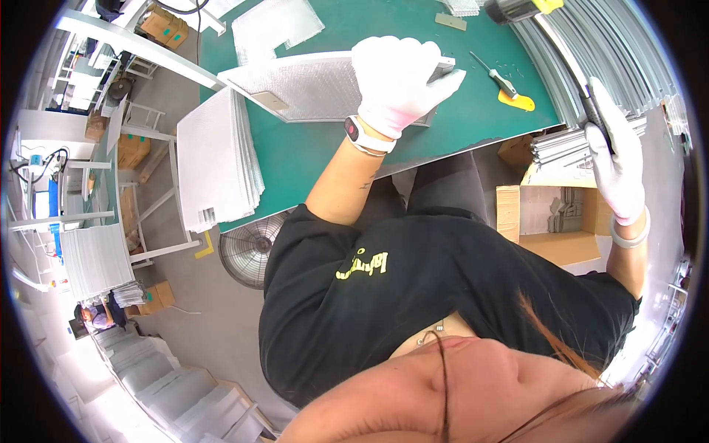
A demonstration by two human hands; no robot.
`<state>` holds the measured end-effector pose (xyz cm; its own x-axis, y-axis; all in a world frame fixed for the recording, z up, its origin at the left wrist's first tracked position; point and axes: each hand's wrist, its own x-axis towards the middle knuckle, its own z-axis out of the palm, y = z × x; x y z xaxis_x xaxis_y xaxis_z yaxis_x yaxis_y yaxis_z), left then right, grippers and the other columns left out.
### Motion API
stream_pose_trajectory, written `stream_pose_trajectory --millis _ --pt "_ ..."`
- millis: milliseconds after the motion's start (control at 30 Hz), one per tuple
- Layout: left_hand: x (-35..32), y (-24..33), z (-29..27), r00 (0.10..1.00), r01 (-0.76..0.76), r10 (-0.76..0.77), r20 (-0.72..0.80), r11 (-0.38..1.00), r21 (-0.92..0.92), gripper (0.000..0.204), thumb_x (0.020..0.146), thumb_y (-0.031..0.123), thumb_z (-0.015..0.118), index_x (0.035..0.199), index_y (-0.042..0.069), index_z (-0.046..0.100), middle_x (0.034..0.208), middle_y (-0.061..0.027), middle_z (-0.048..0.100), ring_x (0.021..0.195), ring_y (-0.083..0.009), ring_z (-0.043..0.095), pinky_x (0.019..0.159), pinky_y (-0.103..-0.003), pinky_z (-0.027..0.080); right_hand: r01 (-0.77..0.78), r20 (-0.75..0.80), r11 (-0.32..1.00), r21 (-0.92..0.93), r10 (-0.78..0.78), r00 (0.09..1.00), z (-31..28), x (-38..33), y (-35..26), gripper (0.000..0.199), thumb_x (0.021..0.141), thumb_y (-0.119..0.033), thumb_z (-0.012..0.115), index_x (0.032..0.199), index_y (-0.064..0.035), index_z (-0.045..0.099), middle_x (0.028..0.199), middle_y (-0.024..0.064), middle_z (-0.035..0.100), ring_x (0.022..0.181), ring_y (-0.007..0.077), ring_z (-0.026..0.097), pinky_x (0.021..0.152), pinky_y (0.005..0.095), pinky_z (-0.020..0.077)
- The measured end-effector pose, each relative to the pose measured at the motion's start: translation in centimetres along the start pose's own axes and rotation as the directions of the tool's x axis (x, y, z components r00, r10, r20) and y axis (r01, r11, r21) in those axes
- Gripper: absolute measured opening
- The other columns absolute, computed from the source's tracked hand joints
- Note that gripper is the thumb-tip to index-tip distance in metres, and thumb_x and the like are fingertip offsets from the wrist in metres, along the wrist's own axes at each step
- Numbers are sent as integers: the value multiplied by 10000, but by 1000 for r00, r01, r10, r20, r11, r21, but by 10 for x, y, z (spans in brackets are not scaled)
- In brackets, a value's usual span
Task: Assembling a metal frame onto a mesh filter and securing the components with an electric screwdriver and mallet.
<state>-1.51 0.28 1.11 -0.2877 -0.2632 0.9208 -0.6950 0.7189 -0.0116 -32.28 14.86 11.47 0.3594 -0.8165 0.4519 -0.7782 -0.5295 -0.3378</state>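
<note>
My left hand [395, 88], in a white glove, grips the upper edge of a thin silver mesh panel [306, 83] with a pale frame. The panel stands tilted on the green tabletop [284, 173], and its right end is partly hidden behind my hand. My right hand [617, 159], gloved too, is wrapped round the dark grip of a mallet [565, 48]. The mallet's black and yellow head is raised above the far right of the table, well apart from the panel.
A screwdriver [502, 85] and a yellow piece [517, 101] lie right of the panel. Stacked panels [218, 162] sit at the table's left edge, loose sheets [277, 29] behind. Long metal strips [605, 52] fill the right side. Below are a cardboard box [565, 247] and a floor fan [251, 247].
</note>
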Motion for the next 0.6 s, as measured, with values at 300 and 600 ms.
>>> stream_pose_trajectory --millis 300,600 --pt "-2 -2 2 1000 -11 11 13 1000 -18 311 709 439 832 739 188 651 655 -5 546 634 -232 566 651 -405 411 -47 163 984 -170 75 984 32 9 -19 483 949 2 595 1431 -22 574 1221 191 683 931 330 662 901 371 536" --pt "-1 0 0 999 6 -4 50 999 -43 282 682 383 861 800 188 694 713 7 582 689 -223 588 700 -393 423 -213 220 977 -26 213 952 46 1 -28 474 985 39 531 1458 11 534 1372 182 634 1215 303 637 1055 382 475"
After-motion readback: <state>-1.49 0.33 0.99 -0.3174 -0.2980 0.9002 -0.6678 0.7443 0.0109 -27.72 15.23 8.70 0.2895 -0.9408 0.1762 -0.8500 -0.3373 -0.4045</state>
